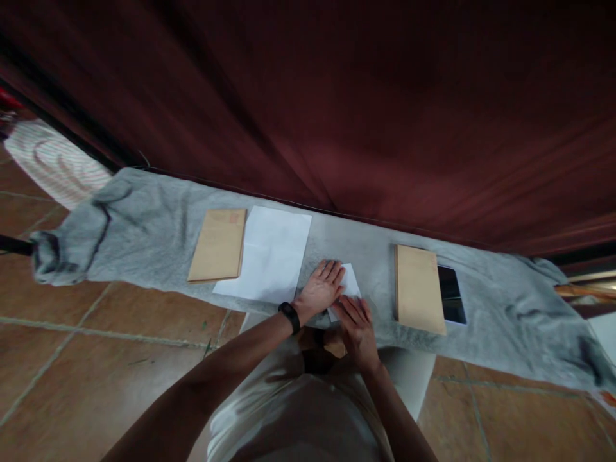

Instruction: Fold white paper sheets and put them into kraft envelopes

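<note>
My left hand [323,287] lies flat with fingers stretched out on a small folded white paper [351,280] on a grey cloth [158,224]. My right hand [357,324] presses the paper's near edge, fingers together and flat. A black band is on my left wrist. A larger white sheet [272,251] lies just left of my hands, with a brown envelope [219,245] beside it. Another brown envelope [419,287] lies to the right.
A dark tablet or phone [452,294] lies partly under the right envelope. A dark red curtain [337,96] hangs behind the cloth. Brown tiled floor [96,359] surrounds it. A striped fabric [52,163] lies at far left.
</note>
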`<move>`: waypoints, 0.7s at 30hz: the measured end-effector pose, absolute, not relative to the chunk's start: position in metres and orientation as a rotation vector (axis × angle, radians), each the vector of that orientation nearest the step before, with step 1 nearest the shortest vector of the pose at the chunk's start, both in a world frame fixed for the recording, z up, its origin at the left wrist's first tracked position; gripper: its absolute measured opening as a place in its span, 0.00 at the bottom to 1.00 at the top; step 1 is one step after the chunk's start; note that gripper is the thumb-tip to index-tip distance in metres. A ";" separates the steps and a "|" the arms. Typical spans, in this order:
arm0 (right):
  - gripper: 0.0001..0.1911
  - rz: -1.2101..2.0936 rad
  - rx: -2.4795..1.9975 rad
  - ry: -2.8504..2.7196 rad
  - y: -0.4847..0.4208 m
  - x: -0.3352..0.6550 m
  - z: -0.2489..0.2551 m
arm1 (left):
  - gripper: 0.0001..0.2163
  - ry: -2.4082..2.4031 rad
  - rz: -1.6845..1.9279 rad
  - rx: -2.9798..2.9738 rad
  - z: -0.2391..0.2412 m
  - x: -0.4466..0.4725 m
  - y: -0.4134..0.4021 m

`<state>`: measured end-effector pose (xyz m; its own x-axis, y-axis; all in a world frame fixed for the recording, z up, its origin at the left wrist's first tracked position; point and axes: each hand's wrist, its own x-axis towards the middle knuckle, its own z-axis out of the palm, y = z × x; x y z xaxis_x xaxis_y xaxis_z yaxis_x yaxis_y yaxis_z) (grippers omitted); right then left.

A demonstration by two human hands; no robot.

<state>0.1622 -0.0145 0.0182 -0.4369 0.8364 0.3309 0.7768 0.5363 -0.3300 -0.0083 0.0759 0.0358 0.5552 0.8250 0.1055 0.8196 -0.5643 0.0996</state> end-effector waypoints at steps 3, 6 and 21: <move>0.25 0.060 -1.270 -2.306 -0.008 0.172 0.017 | 0.23 1.478 0.254 2.646 0.039 -0.014 0.076; 0.25 0.002 -1.274 -2.305 -0.009 0.177 0.010 | 0.22 1.480 0.299 2.551 0.042 -0.021 0.076; 0.31 0.108 -1.375 -2.298 -0.011 0.168 -0.003 | 0.22 1.942 0.840 2.209 0.045 -0.144 0.060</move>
